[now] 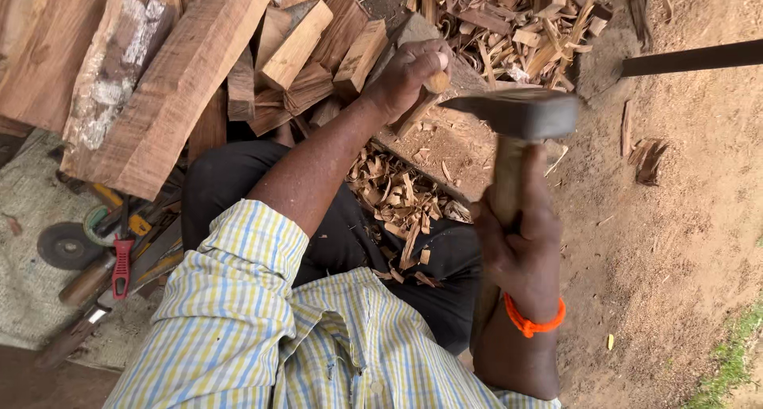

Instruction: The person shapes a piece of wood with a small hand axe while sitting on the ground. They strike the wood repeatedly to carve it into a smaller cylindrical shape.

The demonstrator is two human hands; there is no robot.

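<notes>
The left hand (pixel 409 71) was clenched around a short wooden piece (pixel 425 99), standing it upright on the chopping block (pixel 445 143) for striking. The right hand (pixel 517 234) grasped the adze (pixel 520 115) handle low, head raised above the piece. Shavings (pixel 397 202) lay between the knees.

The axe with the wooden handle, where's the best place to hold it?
Hold the axe by its wooden handle, low down and from below, where the right hand wraps it. The handle is long and round; the metal head sits at the far end.
</notes>
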